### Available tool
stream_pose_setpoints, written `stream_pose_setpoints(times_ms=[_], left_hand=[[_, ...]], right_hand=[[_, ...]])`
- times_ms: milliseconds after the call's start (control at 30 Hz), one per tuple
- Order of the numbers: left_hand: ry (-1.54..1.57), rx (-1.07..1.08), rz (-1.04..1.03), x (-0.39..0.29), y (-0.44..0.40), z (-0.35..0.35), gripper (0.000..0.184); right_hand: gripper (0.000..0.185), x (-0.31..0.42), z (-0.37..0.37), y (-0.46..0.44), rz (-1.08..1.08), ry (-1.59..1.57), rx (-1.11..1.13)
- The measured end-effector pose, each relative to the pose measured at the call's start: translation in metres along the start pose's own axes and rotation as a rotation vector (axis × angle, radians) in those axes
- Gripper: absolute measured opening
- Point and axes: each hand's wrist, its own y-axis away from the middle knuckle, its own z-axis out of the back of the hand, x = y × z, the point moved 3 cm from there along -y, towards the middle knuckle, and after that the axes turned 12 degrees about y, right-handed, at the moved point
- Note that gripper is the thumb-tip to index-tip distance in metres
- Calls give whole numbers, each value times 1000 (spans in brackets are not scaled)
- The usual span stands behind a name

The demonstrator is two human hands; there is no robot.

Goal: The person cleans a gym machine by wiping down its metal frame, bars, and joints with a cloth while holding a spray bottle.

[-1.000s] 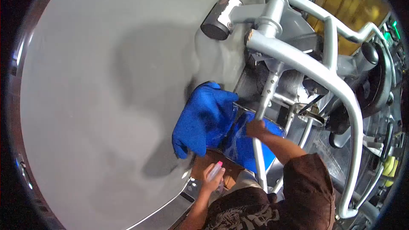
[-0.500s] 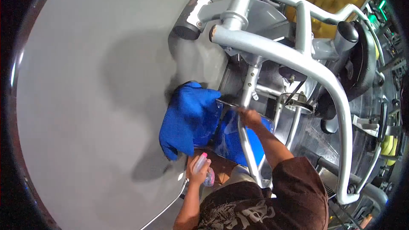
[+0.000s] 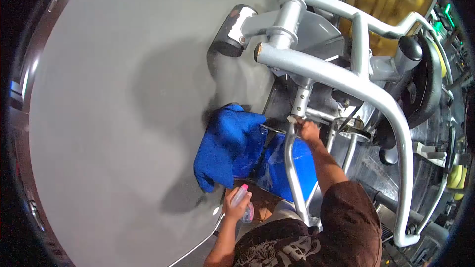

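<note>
My left hand [image 3: 237, 205] is closed around a clear spray bottle [image 3: 239, 197] with a pink tip and pinkish base. Against the upper silver tube [image 3: 291, 155] of an exercise machine, my right hand [image 3: 309, 130] is closed. A small pale patch shows beside its fingers at the tube, too small to name. Just beyond my left hand, a blue towel [image 3: 217, 151] hangs over the edge of a shiny blue panel [image 3: 250, 155]. Another blue panel [image 3: 292, 168] lies behind the tube, below my right hand.
The machine's thick curved silver frame [image 3: 386, 99] arches over the right side. A black-and-white cylindrical end [image 3: 235, 32] juts out at the top. A black pad [image 3: 428, 81] stands farther right. Grey floor [image 3: 114, 133] spreads on the left, with a thin pale cable [image 3: 195, 247] near my left forearm.
My right hand has moved up along the tube and is less blurred. The whole view has shifted slightly, and the spray bottle stays in my left hand.
</note>
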Motion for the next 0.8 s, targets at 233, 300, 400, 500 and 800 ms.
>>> stream_pose_setpoints(times_ms=[233, 300, 400, 500, 800], left_hand=[[145, -73, 58, -8, -6, -2, 10], [137, -58, 52, -8, -11, 0, 16], [107, -22, 41, -21, -19, -9, 14], [97, 31, 22, -32, -28, -22, 14], [11, 146, 3, -62, -78, -76, 17]], right_hand=[[38, 15, -66, 113, 78, -504, 33], [35, 15, -64, 122, -16, -630, 55], [39, 7, -49, 85, -151, -659, -390], [39, -1, -65, 32, -357, -949, -408], [39, -7, -110, 96, -52, -448, 212]])
